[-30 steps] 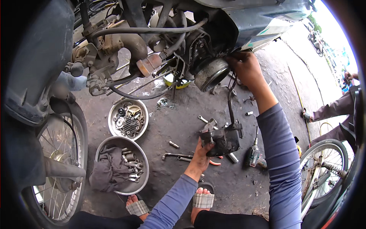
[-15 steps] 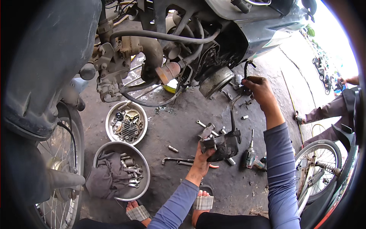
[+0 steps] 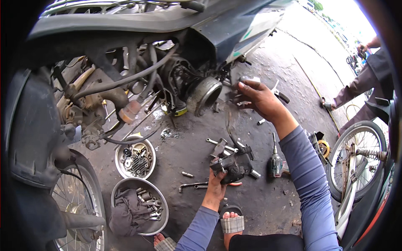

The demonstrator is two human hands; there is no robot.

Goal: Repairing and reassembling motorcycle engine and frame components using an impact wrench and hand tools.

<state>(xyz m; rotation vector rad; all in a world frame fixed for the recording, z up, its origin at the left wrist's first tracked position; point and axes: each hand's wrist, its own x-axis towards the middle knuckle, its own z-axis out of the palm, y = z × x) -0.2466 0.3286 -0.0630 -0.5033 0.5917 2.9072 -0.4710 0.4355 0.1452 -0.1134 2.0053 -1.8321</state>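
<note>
My left hand (image 3: pixel 215 186) grips a dark, oily metal housing (image 3: pixel 238 166) from below, holding it above the ground. From this housing a thin black cable (image 3: pixel 229 129) runs upward to my right hand (image 3: pixel 257 98). The fingers there are curled at the cable's upper end, which is smeared by motion. Just left of that hand hangs a round metal engine part (image 3: pixel 206 95) on a partly dismantled motorcycle (image 3: pixel 167 27). Behind the housing lie wrenches (image 3: pixel 220 144) and sockets on the ground.
A cordless impact wrench (image 3: pixel 276 164) lies right of the housing. At left stand a bowl of small engine parts (image 3: pixel 117 157) and a metal basin (image 3: pixel 164 201) with a rag (image 3: pixel 127 213) and sockets. Motorcycle wheels flank me; another person's leg (image 3: pixel 349 90) shows far right.
My view has shifted, so the motorcycle sits further left. My right hand has moved leftward, its fingers and the cable end now blurred. My left hand still holds the housing.
</note>
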